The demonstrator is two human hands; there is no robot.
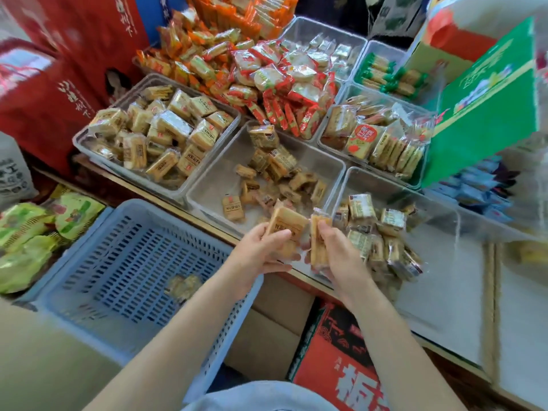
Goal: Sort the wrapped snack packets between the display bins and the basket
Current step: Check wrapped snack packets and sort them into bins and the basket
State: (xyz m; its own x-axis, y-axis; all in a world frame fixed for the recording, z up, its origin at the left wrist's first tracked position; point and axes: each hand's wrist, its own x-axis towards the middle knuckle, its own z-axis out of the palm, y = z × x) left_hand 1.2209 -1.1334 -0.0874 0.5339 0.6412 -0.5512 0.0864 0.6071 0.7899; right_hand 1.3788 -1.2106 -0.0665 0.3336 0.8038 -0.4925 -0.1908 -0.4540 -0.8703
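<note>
Gripping a tan packet (286,225) in left hand (261,256), right hand (338,256) fingers clamped on another packet (318,241), labels blurred

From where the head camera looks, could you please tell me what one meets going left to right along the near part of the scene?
Green snack bags → blue basket → left hand gripping a tan packet → right hand gripping another packet → clear bin of wrapped packets.
</note>
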